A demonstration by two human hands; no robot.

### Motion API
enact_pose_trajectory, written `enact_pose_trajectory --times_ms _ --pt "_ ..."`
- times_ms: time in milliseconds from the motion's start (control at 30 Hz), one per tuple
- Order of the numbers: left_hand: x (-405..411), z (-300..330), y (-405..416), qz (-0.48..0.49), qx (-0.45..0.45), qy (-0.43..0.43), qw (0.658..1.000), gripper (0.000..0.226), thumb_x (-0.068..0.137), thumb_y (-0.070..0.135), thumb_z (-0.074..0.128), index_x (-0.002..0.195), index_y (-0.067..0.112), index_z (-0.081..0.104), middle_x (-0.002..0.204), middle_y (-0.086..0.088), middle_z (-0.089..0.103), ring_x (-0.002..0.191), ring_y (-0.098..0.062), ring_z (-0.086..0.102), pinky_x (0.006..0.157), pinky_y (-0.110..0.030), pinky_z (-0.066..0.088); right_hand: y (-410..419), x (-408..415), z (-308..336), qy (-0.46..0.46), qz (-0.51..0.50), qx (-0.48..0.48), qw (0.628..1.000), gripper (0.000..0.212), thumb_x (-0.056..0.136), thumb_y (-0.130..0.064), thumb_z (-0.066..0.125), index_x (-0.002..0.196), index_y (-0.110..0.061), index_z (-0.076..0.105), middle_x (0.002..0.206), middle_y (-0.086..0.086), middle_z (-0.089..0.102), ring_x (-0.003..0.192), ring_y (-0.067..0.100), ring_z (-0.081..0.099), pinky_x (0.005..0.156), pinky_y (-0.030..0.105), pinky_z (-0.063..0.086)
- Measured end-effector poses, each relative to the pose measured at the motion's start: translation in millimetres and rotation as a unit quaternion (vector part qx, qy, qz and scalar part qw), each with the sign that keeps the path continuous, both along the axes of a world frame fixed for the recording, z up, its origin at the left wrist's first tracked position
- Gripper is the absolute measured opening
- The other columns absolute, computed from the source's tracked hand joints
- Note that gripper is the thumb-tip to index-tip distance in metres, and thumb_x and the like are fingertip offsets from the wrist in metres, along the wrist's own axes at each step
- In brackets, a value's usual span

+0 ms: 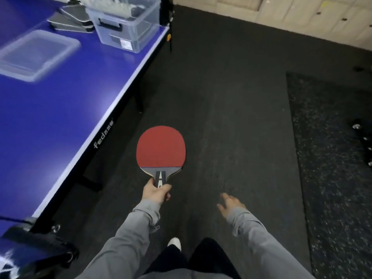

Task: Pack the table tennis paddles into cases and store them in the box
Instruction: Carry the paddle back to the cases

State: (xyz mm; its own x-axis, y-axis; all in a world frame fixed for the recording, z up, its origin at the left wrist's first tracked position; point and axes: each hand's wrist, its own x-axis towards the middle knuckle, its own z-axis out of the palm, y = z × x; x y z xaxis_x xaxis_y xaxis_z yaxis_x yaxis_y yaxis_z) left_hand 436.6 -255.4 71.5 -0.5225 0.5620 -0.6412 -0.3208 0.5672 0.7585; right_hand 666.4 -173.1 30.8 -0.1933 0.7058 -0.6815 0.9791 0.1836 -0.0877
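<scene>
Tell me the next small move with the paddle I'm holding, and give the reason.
Probably carry the paddle up to the far end of the blue table and reach for a case. The left hand grips its handle out over the floor, the right hand is free, and the dark cases lie stacked beside the clear box, away from you, its lid already off.

A red-faced paddle [160, 147] with a grey, white-striped handle hangs over the dark grey floor [231, 101], beside a blue, white-edged counter [60, 109] and a speckled black mat [330, 158].
</scene>
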Motion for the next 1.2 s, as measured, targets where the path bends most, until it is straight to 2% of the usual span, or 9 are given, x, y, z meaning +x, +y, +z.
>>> enact_pose_trajectory --times_ms 200,367,467,600,667,767,867,1033,1200 --pt "-73.4 18.7 64.0 0.111 0.020 0.026 0.993 0.020 0.081 -0.003 0.059 0.081 0.007 0.042 0.030 0.004 0.047 0.027 -0.007 0.041 0.045 -0.025 0.039 106.0 -84.1 8.3 0.024 0.092 0.011 0.995 0.046 0.093 -0.037 0.043 0.136 -0.024 0.035 0.136 0.005 0.047 0.126 0.024 0.045 0.103 0.035 0.039" --pt "-118.2 16.0 103.9 0.220 0.005 0.058 0.974 0.022 0.080 -0.001 0.061 0.073 0.010 0.043 0.034 0.001 0.047 0.030 -0.013 0.041 0.037 -0.018 0.035 195.1 -176.7 9.4 0.070 0.186 0.013 0.980 0.044 0.093 -0.036 0.044 0.135 -0.025 0.038 0.134 0.002 0.050 0.124 0.023 0.048 0.104 0.036 0.040" --pt "-137.9 15.8 120.8 0.300 0.004 0.054 0.952 0.022 0.080 -0.003 0.063 0.074 0.008 0.045 0.045 -0.004 0.048 0.037 -0.016 0.043 0.044 -0.023 0.038 239.2 -228.5 12.6 0.088 0.251 0.002 0.964 0.045 0.093 -0.036 0.044 0.136 -0.023 0.037 0.134 0.003 0.050 0.124 0.022 0.047 0.104 0.035 0.039" --pt "-167.5 12.8 132.1 0.371 0.004 0.048 0.927 0.024 0.079 -0.004 0.063 0.073 0.010 0.044 0.044 -0.003 0.049 0.040 -0.019 0.044 0.048 -0.026 0.039 284.9 -294.0 19.0 0.094 0.317 0.000 0.944 0.043 0.094 -0.035 0.043 0.135 -0.021 0.038 0.134 0.004 0.049 0.123 0.023 0.047 0.104 0.036 0.039" --pt "-180.2 9.4 131.6 0.391 -0.007 0.053 0.919 0.022 0.079 -0.004 0.062 0.073 0.010 0.046 0.046 -0.005 0.049 0.043 -0.020 0.043 0.050 -0.028 0.038 295.6 -320.2 22.3 0.098 0.332 -0.007 0.938 0.043 0.094 -0.034 0.044 0.134 -0.021 0.038 0.134 0.005 0.049 0.123 0.024 0.047 0.105 0.038 0.038" --pt "-202.7 3.8 131.9 0.415 -0.015 0.056 0.908 0.018 0.079 -0.001 0.063 0.076 0.009 0.048 0.039 -0.001 0.049 0.035 -0.015 0.044 0.045 -0.024 0.037 307.8 -360.1 23.0 0.100 0.351 -0.014 0.931 0.042 0.094 -0.034 0.044 0.134 -0.022 0.039 0.134 0.004 0.049 0.122 0.024 0.048 0.104 0.038 0.038" --pt "-237.6 -2.8 135.4 0.429 -0.022 0.059 0.901 0.017 0.078 0.002 0.064 0.076 0.009 0.049 0.035 0.002 0.051 0.033 -0.011 0.045 0.046 -0.025 0.039 317.6 -409.9 26.1 0.116 0.363 -0.006 0.924 0.042 0.093 -0.034 0.045 0.133 -0.021 0.041 0.132 0.004 0.051 0.122 0.023 0.049 0.104 0.037 0.039" --pt "-303.5 -12.4 140.3 0.445 -0.013 0.046 0.894 0.019 0.076 0.000 0.065 0.075 0.010 0.049 0.051 -0.008 0.057 0.047 -0.023 0.050 0.059 -0.034 0.045 313.6 -491.6 33.9 0.164 0.357 0.022 0.919 0.039 0.092 -0.033 0.048 0.129 -0.021 0.046 0.127 0.003 0.054 0.118 0.022 0.052 0.101 0.036 0.042" --pt "-361.1 -16.5 141.5 0.454 -0.016 0.035 0.890 0.020 0.078 0.000 0.062 0.072 0.011 0.047 0.050 -0.008 0.053 0.041 -0.019 0.049 0.045 -0.026 0.041 299.9 -561.9 40.5 0.172 0.399 0.026 0.900 0.040 0.093 -0.031 0.046 0.131 -0.017 0.043 0.127 0.004 0.054 0.120 0.021 0.049 0.102 0.037 0.040"
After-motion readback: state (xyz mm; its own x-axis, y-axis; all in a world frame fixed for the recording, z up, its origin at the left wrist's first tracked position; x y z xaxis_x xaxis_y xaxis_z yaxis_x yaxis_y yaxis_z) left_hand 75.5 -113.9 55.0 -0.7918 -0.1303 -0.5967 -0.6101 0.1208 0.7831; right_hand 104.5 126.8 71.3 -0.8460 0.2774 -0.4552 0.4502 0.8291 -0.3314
